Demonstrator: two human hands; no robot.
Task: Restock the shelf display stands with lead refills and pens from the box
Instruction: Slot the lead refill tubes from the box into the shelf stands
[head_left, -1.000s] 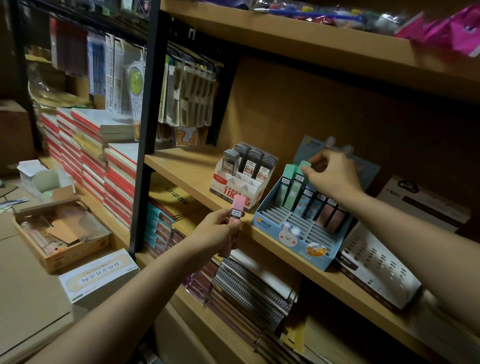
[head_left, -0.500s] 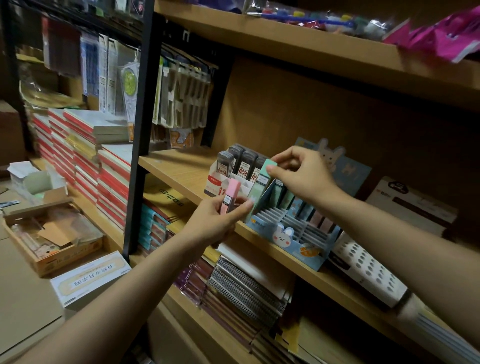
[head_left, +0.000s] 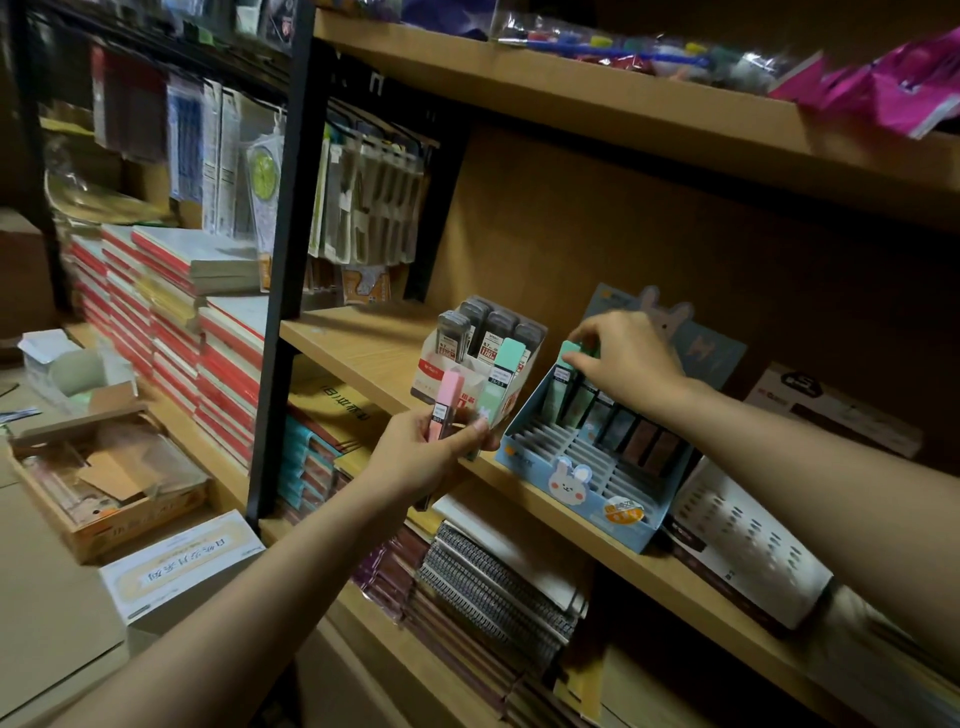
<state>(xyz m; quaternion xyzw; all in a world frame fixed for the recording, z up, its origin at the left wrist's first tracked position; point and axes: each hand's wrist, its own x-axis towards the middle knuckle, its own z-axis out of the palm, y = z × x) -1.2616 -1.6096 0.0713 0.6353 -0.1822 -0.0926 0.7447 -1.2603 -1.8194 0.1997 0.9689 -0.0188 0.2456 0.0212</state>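
Pink and mint refill cases (head_left: 480, 400) sit pinched in our left hand (head_left: 426, 457); our right hand (head_left: 626, 358) pinches a mint one (head_left: 566, 374) into the blue stand (head_left: 582, 467). Light, stiff, slick: grip the flat sides.

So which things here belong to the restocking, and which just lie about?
Job:
- left hand with pink refill and green refill
- right hand at blue stand
- white stand

Lying about:
- notebooks
- spiral pads
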